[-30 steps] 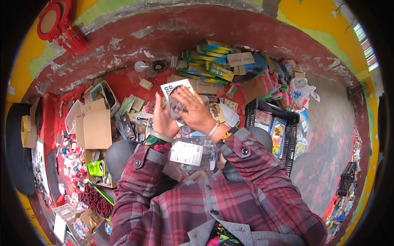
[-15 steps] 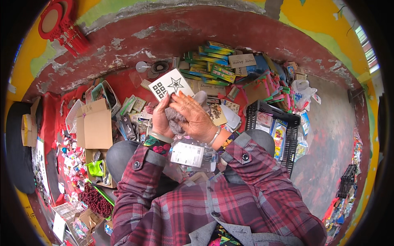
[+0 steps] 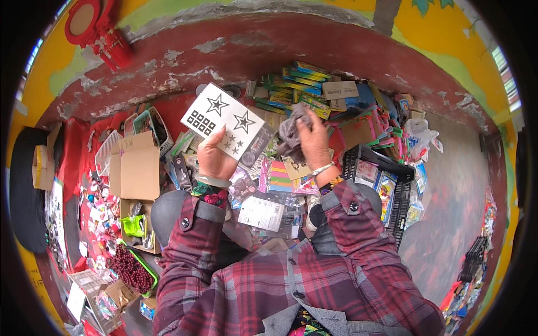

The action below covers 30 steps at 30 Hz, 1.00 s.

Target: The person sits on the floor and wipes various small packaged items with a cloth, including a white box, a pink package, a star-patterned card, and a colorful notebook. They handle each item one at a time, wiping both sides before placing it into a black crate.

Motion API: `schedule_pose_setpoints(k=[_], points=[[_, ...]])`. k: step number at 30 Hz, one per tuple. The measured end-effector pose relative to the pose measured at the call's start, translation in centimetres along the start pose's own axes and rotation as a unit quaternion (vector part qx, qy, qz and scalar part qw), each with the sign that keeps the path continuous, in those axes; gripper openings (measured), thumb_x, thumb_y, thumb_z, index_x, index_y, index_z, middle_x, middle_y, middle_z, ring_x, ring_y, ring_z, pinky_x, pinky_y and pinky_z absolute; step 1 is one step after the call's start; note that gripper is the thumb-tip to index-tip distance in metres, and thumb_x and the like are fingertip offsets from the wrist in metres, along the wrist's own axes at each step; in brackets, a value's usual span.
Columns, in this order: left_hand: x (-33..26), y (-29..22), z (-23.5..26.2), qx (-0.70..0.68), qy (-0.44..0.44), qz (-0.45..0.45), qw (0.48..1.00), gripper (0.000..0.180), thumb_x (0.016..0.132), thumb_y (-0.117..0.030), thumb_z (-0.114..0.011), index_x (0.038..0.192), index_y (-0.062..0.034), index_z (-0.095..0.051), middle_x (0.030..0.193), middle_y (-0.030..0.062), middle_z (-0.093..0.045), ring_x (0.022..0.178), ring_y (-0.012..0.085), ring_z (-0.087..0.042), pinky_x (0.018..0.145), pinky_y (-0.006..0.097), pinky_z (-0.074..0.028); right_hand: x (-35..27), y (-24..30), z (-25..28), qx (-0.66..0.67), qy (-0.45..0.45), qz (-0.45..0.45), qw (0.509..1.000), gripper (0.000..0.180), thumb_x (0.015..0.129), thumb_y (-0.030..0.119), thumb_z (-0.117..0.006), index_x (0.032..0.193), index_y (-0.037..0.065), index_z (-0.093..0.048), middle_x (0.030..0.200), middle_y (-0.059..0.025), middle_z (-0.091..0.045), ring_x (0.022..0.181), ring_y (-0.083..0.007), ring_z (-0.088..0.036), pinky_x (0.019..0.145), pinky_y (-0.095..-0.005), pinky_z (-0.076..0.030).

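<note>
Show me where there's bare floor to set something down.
The grey floor shows the widest bare patch, between the large black crate and the colourful clutter at far right. It is crowded beneath the left hand and right hand, where packages lie, and at left around the open cardboard box.

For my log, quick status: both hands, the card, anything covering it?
Left hand: gripping white card with black stars. Right hand: clutching grey cloth, apart from the card. Card face: left thumb overlaps it, most stars visible.
</note>
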<state>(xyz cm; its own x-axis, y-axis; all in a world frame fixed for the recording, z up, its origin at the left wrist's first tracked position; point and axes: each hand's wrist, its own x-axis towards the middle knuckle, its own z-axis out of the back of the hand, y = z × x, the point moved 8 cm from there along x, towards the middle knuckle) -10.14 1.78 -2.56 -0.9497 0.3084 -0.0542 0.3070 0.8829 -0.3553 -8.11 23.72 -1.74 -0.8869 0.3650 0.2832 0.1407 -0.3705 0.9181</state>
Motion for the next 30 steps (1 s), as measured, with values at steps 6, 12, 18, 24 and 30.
schedule_pose_setpoints(k=[6, 12, 18, 24, 30], points=[[0.3, 1.4, 0.8, -0.041, -0.027, -0.001, 0.999, 0.035, 0.086, -0.01, -0.05, 0.119, 0.0013, -0.048, 0.117, 0.0144, -0.055, 0.112, 0.0297, -0.05, 0.101, 0.045, -0.033, -3.3, 8.0, -0.8, -0.013, 0.041, 0.229, 0.973, 0.044, 0.079, 0.009, -0.061, 0.121, 0.009, -0.05, 0.12, -0.0155, -0.054, 0.109, -0.0297, -0.053, 0.092, -0.0357, -0.041], [-0.6, 4.3, 0.6, -0.112, 0.053, 0.111, 0.986, 0.038, 0.09, -0.026, -0.047, 0.122, -0.0045, -0.047, 0.121, 0.0132, -0.053, 0.114, 0.0285, -0.048, 0.102, 0.044, -0.032, -6.9, 8.1, -6.5, -0.133, 0.22, 0.318, 0.912, 0.048, 0.078, 0.025, -0.062, 0.124, 0.015, -0.049, 0.133, -0.0093, -0.043, 0.128, -0.0285, -0.034, 0.105, -0.0493, -0.022], [-0.8, 3.4, -2.4, -0.067, 0.062, 0.076, 0.993, 0.042, 0.09, -0.021, -0.047, 0.127, -0.0018, -0.042, 0.126, 0.0138, -0.049, 0.118, 0.0294, -0.045, 0.103, 0.046, -0.03, -1.6, 2.7, -3.4, -0.048, 0.092, 0.126, 0.987, 0.038, 0.086, 0.026, -0.056, 0.119, 0.01, -0.05, 0.119, -0.0137, -0.054, 0.11, -0.0317, -0.052, 0.091, -0.0452, -0.042], [0.1, -0.6, -1.5, -0.027, 0.022, -0.053, 0.998, 0.041, 0.092, -0.021, -0.044, 0.128, -0.0027, -0.04, 0.127, 0.0123, -0.049, 0.118, 0.0295, -0.045, 0.102, 0.047, -0.03, -2.4, -3.3, -4.1, 0.58, 0.14, -0.323, 0.734, 0.046, 0.092, 0.04, -0.045, 0.119, 0.003, -0.048, 0.106, -0.0109, -0.06, 0.089, -0.0254, -0.06, 0.079, -0.0414, -0.051], [0.2, -0.7, 0.0, 0.095, 0.018, -0.104, 0.99, 0.041, 0.092, -0.024, -0.043, 0.127, -0.0019, -0.041, 0.126, 0.0113, -0.049, 0.117, 0.0256, -0.046, 0.101, 0.04, -0.033, -4.9, 1.6, -7.4, 0.624, 0.269, -0.301, 0.669, 0.051, 0.089, 0.047, -0.045, 0.12, 0.006, -0.049, 0.111, -0.0073, -0.058, 0.1, -0.0237, -0.056, 0.088, -0.0402, -0.044]])
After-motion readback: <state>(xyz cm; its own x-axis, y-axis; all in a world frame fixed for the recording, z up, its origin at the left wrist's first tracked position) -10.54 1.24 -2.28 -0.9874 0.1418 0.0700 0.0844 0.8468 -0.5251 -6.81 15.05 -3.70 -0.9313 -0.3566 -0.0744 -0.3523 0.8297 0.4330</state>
